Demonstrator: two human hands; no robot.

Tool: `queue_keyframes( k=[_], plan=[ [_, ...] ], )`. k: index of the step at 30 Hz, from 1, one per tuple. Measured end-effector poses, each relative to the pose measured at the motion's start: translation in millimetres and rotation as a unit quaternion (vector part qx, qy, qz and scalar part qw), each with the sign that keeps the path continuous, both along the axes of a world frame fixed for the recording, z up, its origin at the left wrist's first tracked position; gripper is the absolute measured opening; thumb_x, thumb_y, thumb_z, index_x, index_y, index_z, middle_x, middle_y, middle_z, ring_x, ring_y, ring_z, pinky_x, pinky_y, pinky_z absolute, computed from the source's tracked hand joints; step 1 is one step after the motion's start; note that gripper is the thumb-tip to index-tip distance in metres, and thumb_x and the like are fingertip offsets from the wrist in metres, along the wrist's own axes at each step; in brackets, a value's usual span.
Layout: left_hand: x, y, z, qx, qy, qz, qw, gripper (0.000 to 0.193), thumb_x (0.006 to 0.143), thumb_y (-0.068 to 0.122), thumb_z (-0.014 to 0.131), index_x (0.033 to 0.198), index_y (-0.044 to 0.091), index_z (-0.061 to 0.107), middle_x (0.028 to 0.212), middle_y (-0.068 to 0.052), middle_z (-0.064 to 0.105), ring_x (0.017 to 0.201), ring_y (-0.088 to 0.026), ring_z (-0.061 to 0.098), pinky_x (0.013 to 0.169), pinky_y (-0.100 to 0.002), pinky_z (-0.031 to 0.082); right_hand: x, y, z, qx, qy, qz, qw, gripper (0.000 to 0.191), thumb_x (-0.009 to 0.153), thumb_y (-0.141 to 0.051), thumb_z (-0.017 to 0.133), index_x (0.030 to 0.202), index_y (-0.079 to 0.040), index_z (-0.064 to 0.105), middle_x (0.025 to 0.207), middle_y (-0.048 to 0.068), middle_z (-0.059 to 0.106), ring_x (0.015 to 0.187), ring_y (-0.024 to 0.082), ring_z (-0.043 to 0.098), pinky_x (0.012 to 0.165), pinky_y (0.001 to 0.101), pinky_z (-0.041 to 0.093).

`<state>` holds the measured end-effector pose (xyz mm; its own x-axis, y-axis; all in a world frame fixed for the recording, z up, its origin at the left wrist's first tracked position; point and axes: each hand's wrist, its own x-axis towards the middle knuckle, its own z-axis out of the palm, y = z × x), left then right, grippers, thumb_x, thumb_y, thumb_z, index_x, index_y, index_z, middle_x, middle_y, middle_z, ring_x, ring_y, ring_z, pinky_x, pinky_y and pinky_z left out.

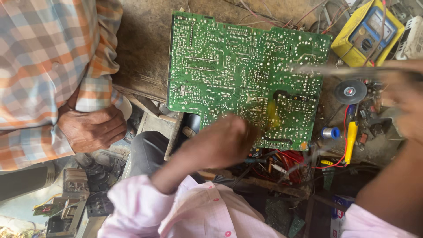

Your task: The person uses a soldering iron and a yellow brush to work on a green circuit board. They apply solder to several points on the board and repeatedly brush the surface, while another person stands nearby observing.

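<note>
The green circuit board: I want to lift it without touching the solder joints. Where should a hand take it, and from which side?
Take the green circuit board by its bare edges, probably from the far-left corner, which lies flat and free on the workbench. It lies solder side up, so pinch only the rim. The near edge is crowded by the left hand and red wires.

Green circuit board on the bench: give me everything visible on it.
The green circuit board lies flat on the worn workbench, solder side up: pale printed markings, dense silvery solder joints and traces. It looks like a large, roughly rectangular single-sided board with a stepped upper left corner. A blurred yellowish smear shows near its lower right. The left hand rests over its lower edge, motion-blurred; whether it holds anything is unclear. Red wires bunch just below that edge.
</note>
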<state>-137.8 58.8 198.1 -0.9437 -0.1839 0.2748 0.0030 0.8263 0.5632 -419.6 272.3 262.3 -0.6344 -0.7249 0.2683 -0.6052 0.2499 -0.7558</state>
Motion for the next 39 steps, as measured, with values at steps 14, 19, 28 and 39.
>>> queue_keyframes(
  k=[14,19,28,39],
  plan=[
    [18.7,-11.7,2.4,0.263,-0.028,-0.22,0.939,0.025,0.089,0.004,0.067,0.11,0.007,0.079,0.082,-0.01,0.077,0.059,-0.017,0.07,0.059,-0.032,0.059,3.5,41.2,-40.4,-0.221,-0.209,-0.052,0.951,0.01,0.113,-0.004,0.069,0.12,0.002,0.065,0.089,0.007,0.06,0.072,0.01,0.056,0.069,0.027,0.051],
    [65.7,-19.4,-8.3,0.362,-0.031,0.077,0.928,0.048,0.097,0.009,0.069,0.145,0.009,0.061,0.065,-0.013,0.063,0.051,-0.013,0.054,0.046,-0.03,0.045,38.3,-7.4,-18.9,-0.163,-0.193,-0.037,0.967,0.009,0.104,0.007,0.069,0.113,0.007,0.067,0.089,0.013,0.067,0.067,0.014,0.062,0.065,0.0253,0.052],
    [112.8,-42.7,-60.9,0.431,0.215,0.293,0.826,0.053,0.105,0.004,0.059,0.157,0.0,0.046,0.077,0.0,0.065,0.058,0.0,0.052,0.049,-0.018,0.043,31.5,-32.8,-24.8,-0.139,-0.15,0.005,0.979,0.014,0.102,0.007,0.071,0.116,0.008,0.069,0.085,0.012,0.067,0.065,0.013,0.062,0.064,0.0256,0.055],
    [110.7,-51.1,-82.6,0.458,0.211,0.305,0.808,0.059,0.1,0.003,0.065,0.155,-0.001,0.046,0.081,0.0,0.066,0.06,0.0,0.054,0.049,-0.017,0.043,25.9,-37.4,-35.6,-0.138,-0.165,0.013,0.976,0.011,0.103,0.006,0.071,0.114,0.007,0.069,0.081,0.011,0.065,0.065,0.012,0.062,0.064,0.0267,0.055]
  ],
)
